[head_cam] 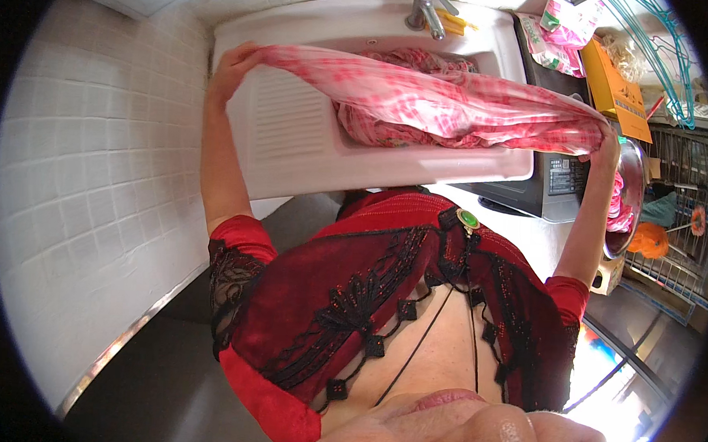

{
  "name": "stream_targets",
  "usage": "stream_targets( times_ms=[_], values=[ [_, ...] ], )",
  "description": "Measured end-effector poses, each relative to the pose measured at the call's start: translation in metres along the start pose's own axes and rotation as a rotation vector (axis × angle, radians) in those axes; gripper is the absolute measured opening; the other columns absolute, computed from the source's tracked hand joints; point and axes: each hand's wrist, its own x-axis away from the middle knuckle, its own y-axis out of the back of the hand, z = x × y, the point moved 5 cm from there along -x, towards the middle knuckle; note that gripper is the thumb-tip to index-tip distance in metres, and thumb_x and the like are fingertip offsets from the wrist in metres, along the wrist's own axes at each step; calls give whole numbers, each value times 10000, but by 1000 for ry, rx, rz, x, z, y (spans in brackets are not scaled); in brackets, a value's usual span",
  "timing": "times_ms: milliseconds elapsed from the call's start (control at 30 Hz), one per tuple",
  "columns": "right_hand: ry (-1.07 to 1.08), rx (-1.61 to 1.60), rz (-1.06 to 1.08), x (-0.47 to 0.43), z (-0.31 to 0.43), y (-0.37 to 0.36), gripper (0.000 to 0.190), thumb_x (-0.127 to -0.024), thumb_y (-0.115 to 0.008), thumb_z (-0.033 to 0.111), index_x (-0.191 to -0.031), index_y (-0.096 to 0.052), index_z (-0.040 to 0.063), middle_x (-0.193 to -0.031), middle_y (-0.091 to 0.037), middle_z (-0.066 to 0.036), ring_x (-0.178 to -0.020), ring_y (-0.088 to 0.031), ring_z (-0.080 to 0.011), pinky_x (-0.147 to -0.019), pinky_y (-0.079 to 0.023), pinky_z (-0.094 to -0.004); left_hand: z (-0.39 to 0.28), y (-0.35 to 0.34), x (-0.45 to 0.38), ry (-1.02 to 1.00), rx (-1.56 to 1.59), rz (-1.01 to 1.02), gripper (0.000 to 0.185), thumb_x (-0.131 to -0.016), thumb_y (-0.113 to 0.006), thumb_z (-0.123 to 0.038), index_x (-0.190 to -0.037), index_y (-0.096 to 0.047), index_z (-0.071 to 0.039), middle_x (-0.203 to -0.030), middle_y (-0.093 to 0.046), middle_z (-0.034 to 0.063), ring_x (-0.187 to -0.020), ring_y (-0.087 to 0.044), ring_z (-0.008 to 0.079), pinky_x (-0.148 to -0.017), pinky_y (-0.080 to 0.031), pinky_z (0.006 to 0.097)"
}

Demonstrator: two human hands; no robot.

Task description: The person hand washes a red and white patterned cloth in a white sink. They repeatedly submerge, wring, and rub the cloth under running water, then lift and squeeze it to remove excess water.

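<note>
A wet-looking pink and white checked cloth (418, 102) is stretched lengthwise across a white ceramic laundry sink (285, 173). My left hand (236, 65) grips its narrow, gathered end near the tiled wall. At the other end my right hand (607, 146) holds a bunched part, out past the sink's right edge. Between them the cloth hangs broad and creased. Beneath it, more patterned pinkish fabric (417, 59) lies heaped in the basin, partly hidden. The sink's ribbed washboard (287, 120) shows below my left hand.
A chrome faucet (425, 14) stands at the sink's back, beside yellow objects (454, 23). To the right are a dark appliance (560, 188), pink packages (557, 43), an orange calendar-like card (628, 105), teal hangers (681, 63) and a metal bowl (633, 174) holding pink cloth. White tiles (108, 151) bound the left.
</note>
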Motion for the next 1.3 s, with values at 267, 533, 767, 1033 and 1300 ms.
stream_targets(
  times_ms=[267,533,767,1033,1300],
  values=[
    [253,237,192,14,-3,17,112,-802,-595,16,-911,-620,25,-812,-578,13,-718,-529,-71,-676,-430,-192,110,-21,97,414,-289,210,183,-789,-693,-136,-940,-715,-35,-794,-655,0,-753,-572,104,-710,-453,263],
    [134,291,331,42,-19,26,115,-809,-614,-32,-910,-601,21,-826,-563,20,-757,-533,-64,-720,-430,-183,70,-74,103,437,-459,101,229,-778,-692,-241,-922,-719,-64,-725,-654,111,-667,-615,210,-647,-471,339],
    [101,156,354,43,-25,27,144,-807,-598,-64,-928,-604,14,-861,-591,-3,-772,-572,-85,-750,-469,-206,29,-172,22,-32,-688,64,257,-819,-635,-319,-890,-708,-83,-852,-657,148,-817,-631,310,-726,-488,416],
    [119,218,312,53,-24,35,151,-796,-601,-68,-926,-599,8,-855,-591,-7,-764,-578,-90,-750,-481,-216,60,-231,-17,543,-763,18,532,-820,-553,-513,-972,-682,-20,-1038,-652,214,-1018,-617,349,-853,-468,488],
    [92,143,210,43,-48,71,163,-797,-565,-61,-945,-596,0,-877,-596,-26,-801,-585,-116,-776,-483,-235,65,-166,14,264,761,-482,354,-855,-599,-329,-958,-670,3,-911,-668,145,-817,-603,182,-717,-473,354]
  ],
)
